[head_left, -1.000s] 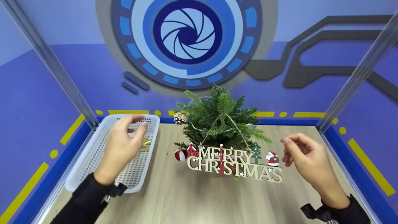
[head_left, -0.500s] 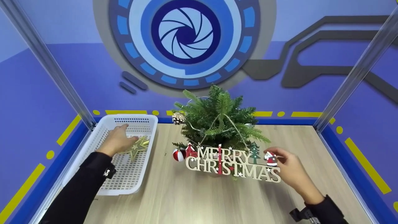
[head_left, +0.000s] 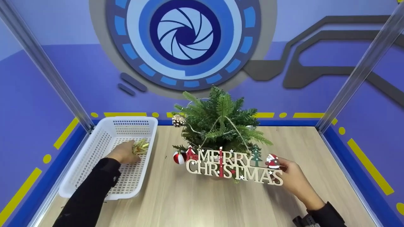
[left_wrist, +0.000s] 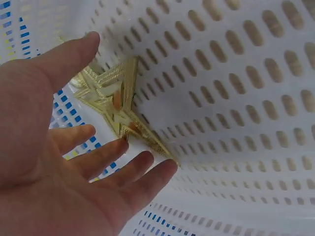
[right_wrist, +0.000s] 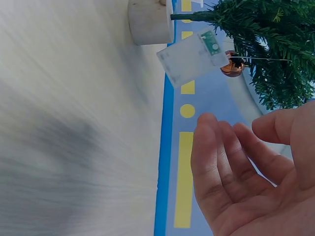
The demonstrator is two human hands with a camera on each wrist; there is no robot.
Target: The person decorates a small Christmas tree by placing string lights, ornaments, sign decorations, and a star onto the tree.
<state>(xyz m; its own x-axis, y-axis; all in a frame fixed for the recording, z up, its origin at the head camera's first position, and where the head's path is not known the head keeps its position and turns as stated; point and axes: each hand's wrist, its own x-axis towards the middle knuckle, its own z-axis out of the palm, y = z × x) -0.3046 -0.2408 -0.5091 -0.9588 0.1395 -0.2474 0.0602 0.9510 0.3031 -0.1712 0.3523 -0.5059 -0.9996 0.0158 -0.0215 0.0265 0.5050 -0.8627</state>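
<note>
My left hand (head_left: 123,152) is inside the white perforated basket (head_left: 153,135) at the left. There a gold glittery star (left_wrist: 120,98) lies between its thumb and spread fingers (left_wrist: 157,178), not gripped. A small artificial Christmas tree (head_left: 217,108) stands at the back middle. On its front hangs a wooden "Merry Christmas" sign (head_left: 232,167) by a twine cord. At the sign's right end, by the Santa figure (head_left: 272,161), is my right hand (head_left: 293,177). Nothing shows between its gently bent fingers (right_wrist: 205,152) in the right wrist view; whether it touches the sign is unclear.
A red and white ball (head_left: 180,157) and a pinecone (head_left: 178,120) hang at the tree's left. Below its branches, a translucent box (right_wrist: 189,59) and a copper ball (right_wrist: 232,67) appear beside the pale pot (right_wrist: 150,22). Blue walls enclose the wooden table (head_left: 189,206).
My left hand has gone down into the basket and reached the star. My right hand has moved left and lower, to the sign's right end. The sign still hangs on the tree.
</note>
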